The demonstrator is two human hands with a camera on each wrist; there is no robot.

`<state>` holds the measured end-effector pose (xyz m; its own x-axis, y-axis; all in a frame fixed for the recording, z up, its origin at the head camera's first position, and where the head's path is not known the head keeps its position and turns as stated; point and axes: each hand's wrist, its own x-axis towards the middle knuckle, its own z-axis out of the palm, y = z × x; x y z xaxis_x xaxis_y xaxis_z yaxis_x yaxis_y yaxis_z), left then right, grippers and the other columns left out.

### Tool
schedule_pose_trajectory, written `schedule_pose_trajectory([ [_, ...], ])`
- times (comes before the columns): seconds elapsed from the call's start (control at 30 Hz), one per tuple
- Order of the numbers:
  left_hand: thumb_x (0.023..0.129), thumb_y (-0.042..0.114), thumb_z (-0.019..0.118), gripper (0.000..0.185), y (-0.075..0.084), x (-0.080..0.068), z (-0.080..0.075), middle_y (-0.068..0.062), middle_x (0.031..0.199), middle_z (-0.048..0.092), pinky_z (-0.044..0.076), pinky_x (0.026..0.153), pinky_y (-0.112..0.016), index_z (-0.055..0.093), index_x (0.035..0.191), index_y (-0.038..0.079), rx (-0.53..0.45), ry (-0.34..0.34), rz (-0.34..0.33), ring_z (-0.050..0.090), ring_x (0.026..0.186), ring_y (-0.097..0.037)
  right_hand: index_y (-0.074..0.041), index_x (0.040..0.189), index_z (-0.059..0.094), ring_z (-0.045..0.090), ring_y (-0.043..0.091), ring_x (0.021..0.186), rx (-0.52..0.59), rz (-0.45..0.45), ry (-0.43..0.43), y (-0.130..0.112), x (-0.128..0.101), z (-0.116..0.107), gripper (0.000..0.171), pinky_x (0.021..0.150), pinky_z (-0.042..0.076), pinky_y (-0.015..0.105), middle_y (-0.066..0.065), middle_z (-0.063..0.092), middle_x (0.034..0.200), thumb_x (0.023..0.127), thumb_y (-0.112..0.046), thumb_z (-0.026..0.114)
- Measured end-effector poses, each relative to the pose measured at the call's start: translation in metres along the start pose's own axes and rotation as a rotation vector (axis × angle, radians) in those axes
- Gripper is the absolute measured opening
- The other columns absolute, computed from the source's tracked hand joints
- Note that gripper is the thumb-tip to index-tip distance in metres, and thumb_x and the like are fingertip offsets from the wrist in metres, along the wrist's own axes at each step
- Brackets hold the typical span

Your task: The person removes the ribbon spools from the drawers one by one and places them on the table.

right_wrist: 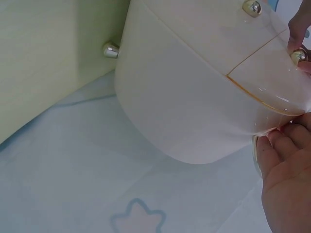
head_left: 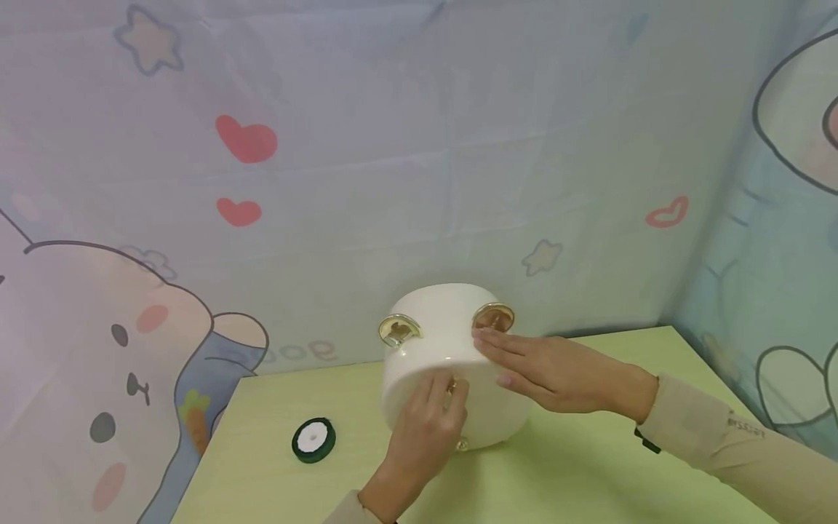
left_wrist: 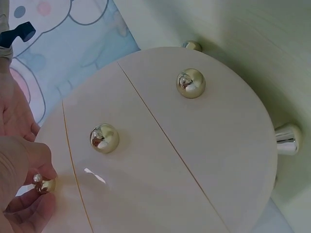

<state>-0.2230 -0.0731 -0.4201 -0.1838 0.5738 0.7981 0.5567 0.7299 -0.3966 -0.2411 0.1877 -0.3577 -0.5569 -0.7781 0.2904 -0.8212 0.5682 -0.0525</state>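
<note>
Head view: white round box [head_left: 452,364] on green table [head_left: 589,466], near back wall cloth [head_left: 393,145]. Left hand [head_left: 425,429] on box front, fingers pinching small gold knob [head_left: 452,386]. Right hand [head_left: 556,371] lies flat, fingers straight, on box top beside gold ear [head_left: 494,318]; second gold ear [head_left: 399,330] further left. Dark green ribbon roll [head_left: 313,439] on table, apart from box.

Left wrist view alone shows front seams, two further gold knobs [left_wrist: 190,83] [left_wrist: 104,138], silver feet [left_wrist: 287,139].

Right wrist view shows box side, one foot [right_wrist: 111,50], fingertips [right_wrist: 279,141] touching rim.
</note>
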Motion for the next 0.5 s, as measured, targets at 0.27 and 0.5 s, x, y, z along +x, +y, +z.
schedule_pose_trajectory([
  [0.27, 0.079, 0.005, 0.063, 0.019, 0.002, 0.0, -0.002, -0.007, 0.094, 0.065, 0.056, 0.072, -0.025, 0.07, 0.097, 0.005, 0.015, 0.004, 0.001, 0.062, 0.083, -0.02, -0.013, 0.164, 0.035, 0.042, 0.021, 0.155, -0.006, 0.006, -0.006, -0.001, -0.001, 0.001, 0.057, 0.116, 0.049, 0.041, 0.002, 0.034, 0.172, 0.113, -0.035, 0.044],
  [0.5, 0.085, 0.007, 0.059, 0.019, 0.007, -0.005, -0.011, -0.009, 0.099, 0.069, 0.057, 0.071, -0.029, 0.071, 0.099, 0.007, 0.002, 0.008, 0.029, 0.066, 0.086, -0.022, -0.013, 0.164, 0.036, 0.042, 0.019, 0.155, -0.009, 0.007, -0.001, 0.0, 0.0, 0.001, 0.057, 0.116, 0.048, 0.04, 0.001, 0.035, 0.171, 0.112, -0.036, 0.045],
])
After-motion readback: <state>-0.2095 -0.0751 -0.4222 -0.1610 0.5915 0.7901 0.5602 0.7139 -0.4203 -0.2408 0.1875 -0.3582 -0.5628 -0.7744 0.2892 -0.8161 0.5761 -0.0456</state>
